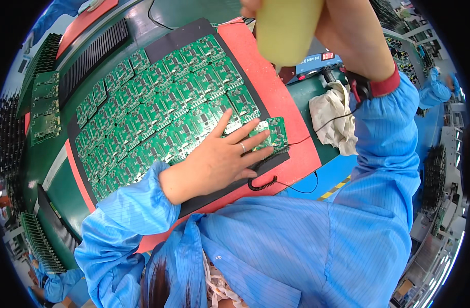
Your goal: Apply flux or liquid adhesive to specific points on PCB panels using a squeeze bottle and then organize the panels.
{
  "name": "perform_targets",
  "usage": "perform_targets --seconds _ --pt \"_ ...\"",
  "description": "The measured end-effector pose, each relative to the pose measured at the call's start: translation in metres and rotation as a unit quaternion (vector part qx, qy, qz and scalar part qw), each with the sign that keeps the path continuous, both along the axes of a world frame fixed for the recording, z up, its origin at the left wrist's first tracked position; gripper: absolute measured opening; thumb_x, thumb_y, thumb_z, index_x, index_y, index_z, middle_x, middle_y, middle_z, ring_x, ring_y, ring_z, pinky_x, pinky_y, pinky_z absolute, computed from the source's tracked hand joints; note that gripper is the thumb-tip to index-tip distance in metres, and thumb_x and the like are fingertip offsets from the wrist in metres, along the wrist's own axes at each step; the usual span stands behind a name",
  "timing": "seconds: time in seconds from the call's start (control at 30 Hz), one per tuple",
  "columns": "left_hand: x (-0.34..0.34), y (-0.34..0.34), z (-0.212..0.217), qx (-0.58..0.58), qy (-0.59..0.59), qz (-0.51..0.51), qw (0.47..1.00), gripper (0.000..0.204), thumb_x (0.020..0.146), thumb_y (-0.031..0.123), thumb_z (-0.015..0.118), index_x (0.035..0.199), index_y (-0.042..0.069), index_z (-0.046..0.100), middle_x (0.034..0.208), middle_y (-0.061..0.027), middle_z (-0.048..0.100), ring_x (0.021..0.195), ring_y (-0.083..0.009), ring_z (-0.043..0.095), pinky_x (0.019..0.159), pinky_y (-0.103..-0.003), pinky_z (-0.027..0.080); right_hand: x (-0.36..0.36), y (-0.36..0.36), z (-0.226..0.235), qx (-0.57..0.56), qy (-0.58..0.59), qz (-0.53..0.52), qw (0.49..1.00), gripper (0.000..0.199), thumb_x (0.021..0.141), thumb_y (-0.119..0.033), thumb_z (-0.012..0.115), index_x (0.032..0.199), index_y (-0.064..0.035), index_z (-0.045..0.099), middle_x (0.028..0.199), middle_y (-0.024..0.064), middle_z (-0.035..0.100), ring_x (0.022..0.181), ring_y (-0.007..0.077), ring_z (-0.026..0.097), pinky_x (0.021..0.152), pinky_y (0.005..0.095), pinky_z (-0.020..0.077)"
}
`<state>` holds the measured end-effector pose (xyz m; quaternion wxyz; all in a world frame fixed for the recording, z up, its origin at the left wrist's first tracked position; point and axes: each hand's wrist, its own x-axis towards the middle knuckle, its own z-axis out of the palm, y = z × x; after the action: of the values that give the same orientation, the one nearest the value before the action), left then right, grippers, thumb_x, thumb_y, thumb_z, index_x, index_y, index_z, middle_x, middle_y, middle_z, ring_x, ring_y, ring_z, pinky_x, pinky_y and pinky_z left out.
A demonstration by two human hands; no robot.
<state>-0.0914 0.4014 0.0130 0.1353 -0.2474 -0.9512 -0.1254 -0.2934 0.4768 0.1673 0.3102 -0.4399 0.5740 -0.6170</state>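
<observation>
While a column of green boards (45,105) stands farthest to the left of the left hand (219,156), two black ribbed racks (94,61) lie between it and the nearer mats, one beyond that hand and one closer to the body; their slots probably serve to keep boards apart.

Next, around and beyond the left hand, printed circuit boards (153,108) lie flat in close rows on a black mat (173,41), itself on a red mat (306,138) over the green bench (137,23). The tight rows likely keep them all facing up and within reach. The left hand is spread palm down over their lower right corner, perhaps to steady them, its fingertips over a separate end board (277,131).

Just below those fingertips is a black coiled cord (263,184); it seems joined to the wrist strap (360,90), likely for grounding. Above, the right hand (331,18), mostly cut off, grips a pale yellow object (288,31), perhaps a bottle. Below and right of it are a blue instrument (317,65) and a crumpled white cloth (335,120).

Counted: two hands, two racks, one yellow object, one instrument, one cloth, one strap; over twenty boards, too crowded for an exact tally.
</observation>
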Motion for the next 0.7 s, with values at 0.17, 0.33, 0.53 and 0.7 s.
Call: perform_targets --seconds 0.17,0.33,0.53,0.7 --pt "0.008 0.002 0.0 -0.016 -0.079 0.045 0.996 0.047 0.09 0.03 0.059 0.133 0.013 0.056 0.14 -0.006 0.051 0.137 -0.0259 0.04 0.117 -0.06 0.021 -0.005 0.023 -0.003 0.003 -0.237 -0.096 0.967 0.04 0.087 -0.024 0.065 0.117 0.0004 0.056 0.079 0.008 0.062 0.064 0.0167 0.06 0.061 0.0268 0.0485" --pt "-0.009 0.013 -0.003 -0.029 -0.058 0.06 0.996 0.046 0.09 0.03 0.059 0.132 0.011 0.056 0.138 -0.0064 0.053 0.138 -0.0258 0.041 0.117 -0.061 0.02 -0.015 0.031 -0.009 -0.058 -0.226 -0.123 0.965 0.044 0.088 -0.023 0.065 0.122 0.0008 0.053 0.079 0.0078 0.062 0.064 0.0167 0.06 0.062 0.0267 0.0486" --pt "-0.026 0.023 -0.002 -0.044 -0.048 0.058 0.996 0.046 0.089 0.027 0.062 0.132 0.013 0.057 0.139 -0.006 0.052 0.139 -0.0245 0.04 0.117 -0.06 0.02 -0.02 0.039 -0.005 -0.049 -0.236 -0.124 0.963 0.046 0.088 -0.023 0.065 0.124 0.0011 0.051 0.079 0.0078 0.062 0.064 0.0166 0.06 0.061 0.0264 0.0486" --pt "-0.036 0.031 0.0 0.006 -0.048 0.07 0.996 0.042 0.087 0.021 0.062 0.128 0.012 0.058 0.136 -0.006 0.054 0.135 -0.0246 0.044 0.115 -0.055 0.025 -0.036 0.051 -0.005 -0.027 -0.202 -0.073 0.976 0.049 0.087 -0.023 0.067 0.126 0.001 0.051 0.079 0.0079 0.062 0.063 0.0169 0.06 0.061 0.0266 0.0487"
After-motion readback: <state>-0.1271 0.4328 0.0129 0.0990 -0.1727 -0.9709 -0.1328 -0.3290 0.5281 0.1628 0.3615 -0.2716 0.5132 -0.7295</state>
